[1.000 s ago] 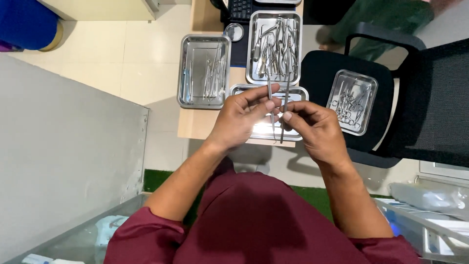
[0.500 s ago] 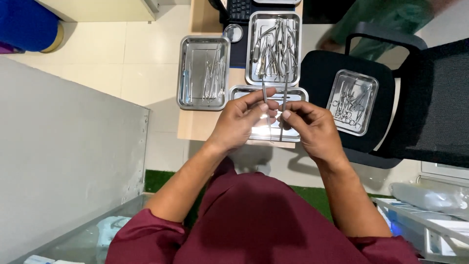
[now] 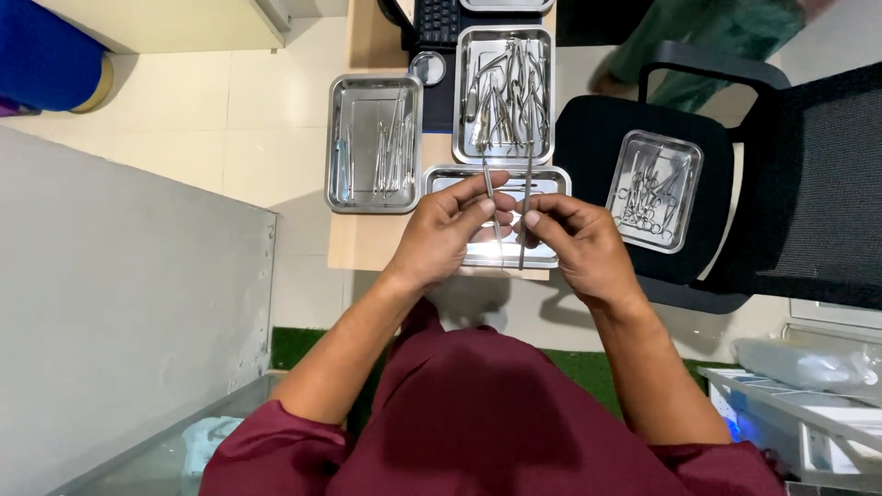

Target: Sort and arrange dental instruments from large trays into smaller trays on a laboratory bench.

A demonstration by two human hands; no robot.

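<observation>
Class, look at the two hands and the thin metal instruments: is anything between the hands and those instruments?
Nothing visible is. The left hand already pinches one thin metal instrument, and the right hand pinches another, fingertips directly on the metal. Both are held just above the near steel tray.

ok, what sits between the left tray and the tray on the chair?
Head view: the heaped instrument tray and a lower tray, over which both hands hold thin metal tools. Left tray; chair tray.

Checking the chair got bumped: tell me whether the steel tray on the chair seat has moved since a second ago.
No. The tray on the chair sits at the same spot and tilt on the black seat, judged against the armrest.
</observation>
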